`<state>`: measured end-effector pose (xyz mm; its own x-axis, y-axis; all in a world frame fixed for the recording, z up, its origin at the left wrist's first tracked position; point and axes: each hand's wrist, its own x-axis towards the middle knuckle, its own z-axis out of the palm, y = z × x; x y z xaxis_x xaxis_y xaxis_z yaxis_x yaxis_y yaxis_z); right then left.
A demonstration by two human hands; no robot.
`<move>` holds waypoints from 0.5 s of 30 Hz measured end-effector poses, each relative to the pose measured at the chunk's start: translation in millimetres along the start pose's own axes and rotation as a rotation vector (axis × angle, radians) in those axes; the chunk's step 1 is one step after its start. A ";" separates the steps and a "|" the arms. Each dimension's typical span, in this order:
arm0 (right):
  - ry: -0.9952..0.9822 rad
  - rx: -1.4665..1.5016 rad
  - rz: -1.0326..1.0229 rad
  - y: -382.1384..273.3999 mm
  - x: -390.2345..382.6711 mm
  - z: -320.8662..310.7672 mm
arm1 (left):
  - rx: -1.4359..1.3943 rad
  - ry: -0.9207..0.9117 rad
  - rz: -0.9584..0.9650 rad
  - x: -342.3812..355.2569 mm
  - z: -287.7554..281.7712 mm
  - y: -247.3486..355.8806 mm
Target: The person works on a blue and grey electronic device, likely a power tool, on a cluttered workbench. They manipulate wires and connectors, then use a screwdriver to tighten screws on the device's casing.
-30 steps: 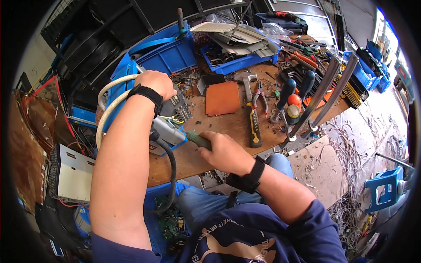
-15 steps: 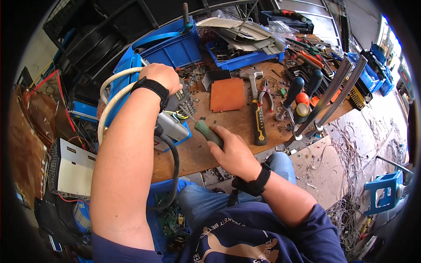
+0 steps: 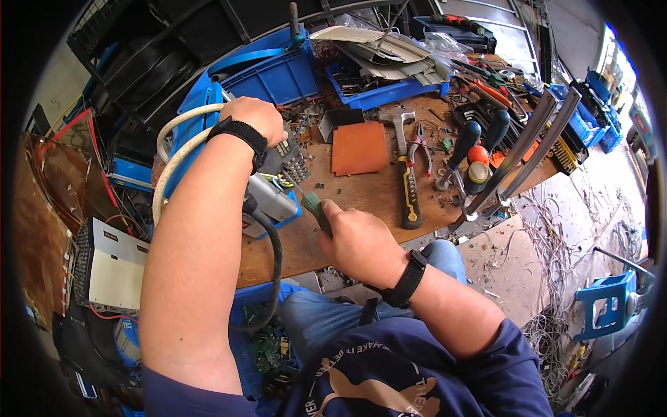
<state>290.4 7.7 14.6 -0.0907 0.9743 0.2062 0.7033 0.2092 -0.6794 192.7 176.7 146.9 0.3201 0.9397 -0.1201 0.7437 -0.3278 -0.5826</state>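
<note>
My right hand (image 3: 361, 240) is wrapped around the green handle of a screwdriver (image 3: 316, 210). Its thin shaft points up and left to a grey metal device with blue edges (image 3: 274, 200). Rows of terminals (image 3: 294, 169) and short yellow-green wires show on the device's upper side. My left hand (image 3: 251, 124) is closed over the far end of the device, knuckles up; its fingertips are mostly hidden, so what they grip cannot be made out. A thick black cable (image 3: 278, 257) hangs from the device, and pale hoses (image 3: 167, 177) loop behind my left wrist.
On the wooden bench (image 3: 368, 198) lie an orange-brown plate (image 3: 359, 148), a hammer (image 3: 406, 174) and pliers (image 3: 419, 149). Farther right are upright dark handles (image 3: 464, 144) and metal bars (image 3: 521, 153). Blue bins (image 3: 278, 76) stand at the back. Loose wires (image 3: 549, 278) cover the floor.
My right hand has rolled over so its back faces up, and it has shifted slightly left with the screwdriver toward the device. My left hand stays nearly in place.
</note>
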 end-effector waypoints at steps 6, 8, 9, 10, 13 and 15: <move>0.065 0.119 0.015 6.0 -4.5 11.0 | -0.002 0.004 -0.013 -1.6 -0.2 -0.8; 0.133 0.195 0.026 11.3 -10.3 14.2 | -0.005 0.013 -0.024 -4.3 -1.9 -0.7; 0.156 0.238 0.039 16.9 -16.2 16.0 | -0.004 0.032 -0.008 -3.6 1.2 -0.4; 0.179 0.281 0.052 22.3 -21.1 15.0 | -0.008 0.034 0.000 -1.4 2.9 -0.3; 0.149 0.520 0.207 43.8 -30.9 5.2 | -0.014 0.041 0.013 1.9 3.5 -0.5; 0.135 0.559 0.264 54.8 -31.8 6.8 | -0.025 0.026 -0.011 -1.2 2.7 -0.8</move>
<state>327.1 -11.2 -34.0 0.1510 0.9876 0.0437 0.2115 0.0109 -0.9773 190.1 176.1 145.3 0.3269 0.9405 -0.0924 0.7619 -0.3201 -0.5631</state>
